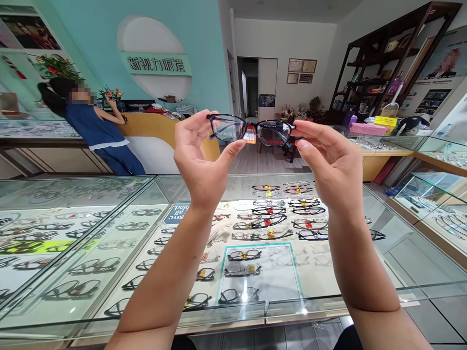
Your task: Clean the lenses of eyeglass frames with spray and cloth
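Observation:
Held up in front of me, above the glass counter, is a pair of eyeglasses (251, 123) with a dark, glossy frame. An orange and white tag hangs near its bridge. My left hand (204, 155) grips the left end of the frame, its thumb up against the lower rim of the left lens. At the other end, the fingers of my right hand (330, 158) pinch the hinge and temple. Below, several rows of glasses (270, 221) lie inside the display case (321, 272), partly hidden by my forearms.
A person (98, 126) in blue stands at left beside a yellow and white counter (149, 129). More glass cases (434, 194) run along the right. A dark shelf (379, 63) rises at the back right, near a yellow box (385, 124). A wooden floor lies beyond the case.

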Tool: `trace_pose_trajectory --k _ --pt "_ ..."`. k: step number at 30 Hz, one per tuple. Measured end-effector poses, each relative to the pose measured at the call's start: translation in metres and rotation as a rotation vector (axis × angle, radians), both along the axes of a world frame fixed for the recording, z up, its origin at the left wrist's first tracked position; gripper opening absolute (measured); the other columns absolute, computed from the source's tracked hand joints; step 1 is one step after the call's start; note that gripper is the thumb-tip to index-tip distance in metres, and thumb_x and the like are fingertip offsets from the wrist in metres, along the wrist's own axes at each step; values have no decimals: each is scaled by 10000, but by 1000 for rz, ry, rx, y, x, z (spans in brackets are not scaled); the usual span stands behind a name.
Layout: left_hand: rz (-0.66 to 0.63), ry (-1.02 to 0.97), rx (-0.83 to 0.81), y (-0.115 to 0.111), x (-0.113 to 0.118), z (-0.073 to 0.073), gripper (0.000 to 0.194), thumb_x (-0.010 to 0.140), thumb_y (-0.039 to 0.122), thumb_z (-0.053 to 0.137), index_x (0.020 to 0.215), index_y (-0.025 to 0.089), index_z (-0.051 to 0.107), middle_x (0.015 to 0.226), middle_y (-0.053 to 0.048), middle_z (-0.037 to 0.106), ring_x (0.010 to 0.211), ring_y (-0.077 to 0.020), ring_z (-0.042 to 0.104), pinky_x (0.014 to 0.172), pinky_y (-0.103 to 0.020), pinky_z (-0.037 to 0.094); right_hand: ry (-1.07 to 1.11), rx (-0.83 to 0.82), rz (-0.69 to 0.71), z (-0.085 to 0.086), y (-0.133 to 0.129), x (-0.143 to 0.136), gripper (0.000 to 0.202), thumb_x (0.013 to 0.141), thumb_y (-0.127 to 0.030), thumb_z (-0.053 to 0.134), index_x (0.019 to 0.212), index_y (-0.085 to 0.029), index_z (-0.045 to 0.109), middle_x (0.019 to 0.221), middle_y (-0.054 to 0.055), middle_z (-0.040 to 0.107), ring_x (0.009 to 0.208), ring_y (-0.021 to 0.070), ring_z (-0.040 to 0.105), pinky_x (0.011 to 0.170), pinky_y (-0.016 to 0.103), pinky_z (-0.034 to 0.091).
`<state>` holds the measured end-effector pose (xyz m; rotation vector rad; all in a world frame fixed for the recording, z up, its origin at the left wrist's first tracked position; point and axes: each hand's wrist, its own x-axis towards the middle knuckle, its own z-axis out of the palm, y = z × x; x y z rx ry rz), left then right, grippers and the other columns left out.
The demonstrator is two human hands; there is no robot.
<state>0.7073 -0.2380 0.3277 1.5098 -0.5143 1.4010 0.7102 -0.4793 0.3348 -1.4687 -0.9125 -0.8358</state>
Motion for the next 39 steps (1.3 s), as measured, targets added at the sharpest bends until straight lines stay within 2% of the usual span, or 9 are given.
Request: trace_pose_trajectory --k 5,8,15,20,23,26,32,36,39 --pt "314 -80 126 -3 -3 -11 756 932 683 843 1505 311 519 1555 -82 644 1500 -313 613 1248 -559 499 7 -40 -25 -1 -3 3 383 1094 -488 654 1419 -327 774 1356 56 804 1319 308 748 1151 560 634" --pt "388 -108 187 -6 -7 -15 710 994 618 806 1545 324 468 1594 -77 618 1512 -278 600 1263 -558 496 1 -44 -32 -2 -5 6 402 1100 -511 636 1435 -332 768 1368 52 799 1350 316 736 1177 569 626" --pt "164 -30 177 -11 -14 -18 796 966 575 855 1589 320 430 1695 -96 545 1663 -320 448 1241 -545 532 54 -77 -51 -4 -6 14 395 1090 -497 656 1417 -311 778 1362 65 804 1307 308 756 1130 555 645" --pt "136 -23 134 -2 -10 -10 818 893 586 924 1539 309 506 1580 -92 630 1576 -331 556 1231 -515 540 57 -65 -80 -2 -9 13 347 1082 -503 666 1315 -291 810 1262 64 820 1196 279 773 1084 521 654" --pt "-3 37 135 13 0 -3 804 903 613 906 1537 303 521 1511 -86 679 1525 -299 599 1198 -476 566 -9 13 -139 0 -12 14 302 1112 -500 626 1242 -301 813 1201 64 802 1152 263 757 1056 495 644" --pt "-226 143 131 23 14 -1 791 846 676 926 1457 287 608 1398 -88 740 1400 -305 692 1101 -450 618 -90 22 -110 3 -12 17 236 1117 -455 644 1207 -321 816 1159 62 773 1101 253 738 1003 479 630" --pt "-728 463 131 16 23 -11 816 673 671 1028 1292 225 739 1215 -108 807 1085 -265 800 877 -344 652 -243 -270 39 10 -1 2 210 1093 -309 699 1224 -382 847 1226 49 741 1207 265 690 1085 504 572" --pt "-960 587 202 13 20 -16 757 689 657 1019 1244 204 778 1202 -110 794 941 -220 784 805 -326 616 -308 -421 69 12 1 -11 189 1085 -334 727 1203 -402 858 1290 39 732 1230 264 658 1067 504 566" --pt "-1065 631 251 12 22 -19 729 709 640 1018 1225 178 790 1160 -120 785 928 -204 762 820 -315 592 -351 -476 67 12 -1 -15 165 1088 -342 727 1177 -390 858 1300 39 728 1227 266 640 1089 516 533"
